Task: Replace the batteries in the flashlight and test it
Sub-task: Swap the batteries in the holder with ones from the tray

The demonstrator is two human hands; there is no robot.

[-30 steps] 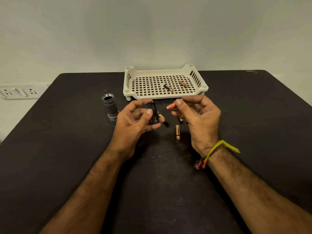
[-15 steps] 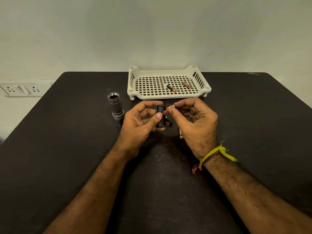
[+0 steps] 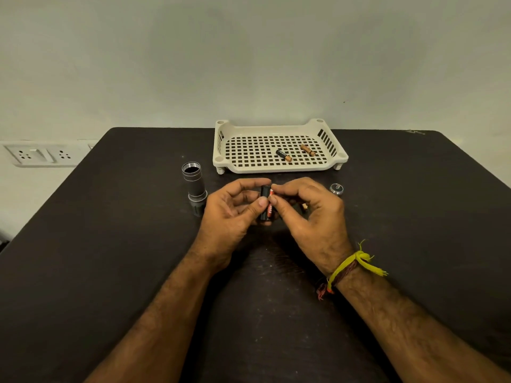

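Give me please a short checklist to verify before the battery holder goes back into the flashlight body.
1. Black plastic battery holder secure in the left hand grip: ok.
2. Red-labelled battery seated fully in the holder under the right hand fingertips: cannot tell.
3. Battery polarity correct: cannot tell, the markings are too small.
4. All holder slots filled: cannot tell, the hands hide them.
5. Grey metal flashlight body upright on the black table, open end up: ok.
6. Silver round tail cap within reach, right of the hands: ok.
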